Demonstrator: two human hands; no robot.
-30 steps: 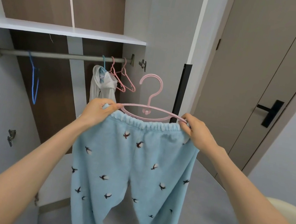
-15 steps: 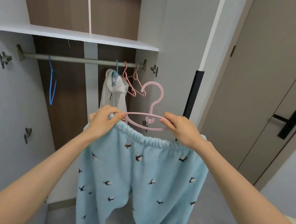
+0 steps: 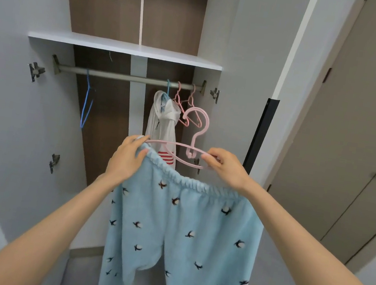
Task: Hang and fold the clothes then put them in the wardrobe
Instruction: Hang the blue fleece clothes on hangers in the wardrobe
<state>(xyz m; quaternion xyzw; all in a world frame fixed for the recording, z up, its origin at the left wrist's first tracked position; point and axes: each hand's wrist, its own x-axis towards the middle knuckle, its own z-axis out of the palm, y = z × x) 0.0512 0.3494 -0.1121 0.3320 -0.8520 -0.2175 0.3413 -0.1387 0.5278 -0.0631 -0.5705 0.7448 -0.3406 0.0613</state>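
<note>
Two grips raised before the open wardrobe. Left grip [image 3: 126, 157] clenched on the elastic waistband of light blue fleece trousers with small dark bird print [image 3: 181, 227], at the left end of a pink plastic hanger [image 3: 192, 143]. Right grip [image 3: 224, 167] pinching the hanger's right arm. Waistband slopes down under the right wrist; legs hang free. Hanger sits lower than the grey metal rail [image 3: 128, 77], overlapping a white hooded garment [image 3: 163, 119] hung there. Thin blue hanger [image 3: 87, 107] on the rail, left
</note>
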